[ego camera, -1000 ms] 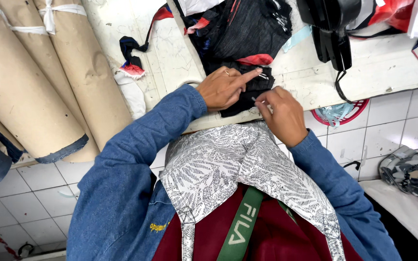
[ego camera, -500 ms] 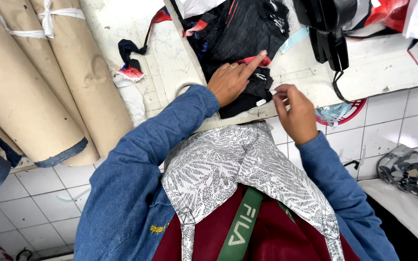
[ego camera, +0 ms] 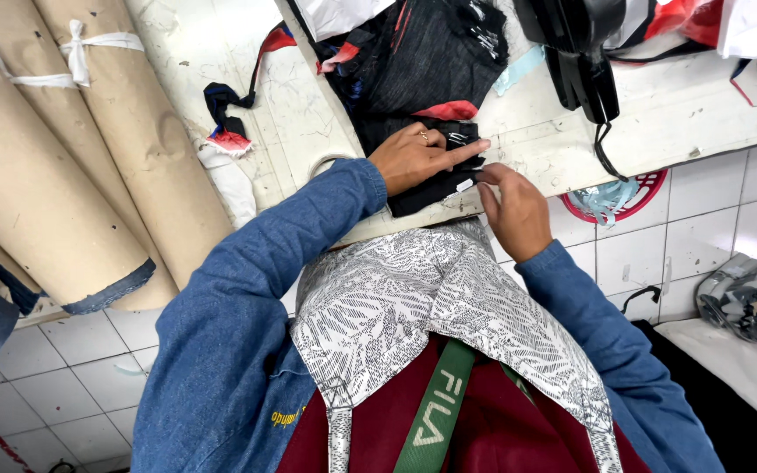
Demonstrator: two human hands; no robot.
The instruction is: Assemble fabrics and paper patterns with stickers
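White worktable point(ego camera: 685, 114): left hand point(ego camera: 418, 158) presses black fabric point(ego camera: 431, 184) flat-fingered; right hand point(ego camera: 514, 210) seemingly pinches its edge.

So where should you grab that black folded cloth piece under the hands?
Probably at the black folded cloth piece's near edge, the one hanging just past the rim of the worn white table. It lies flat, so only that edge lets fingers get under it. Come from the person's own side, below the left hand pressing it, beside the right hand.

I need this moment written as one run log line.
left hand: flat on black cloth | right hand: pinching cloth edge | place: white table | nearby: cardboard rolls, pink basket
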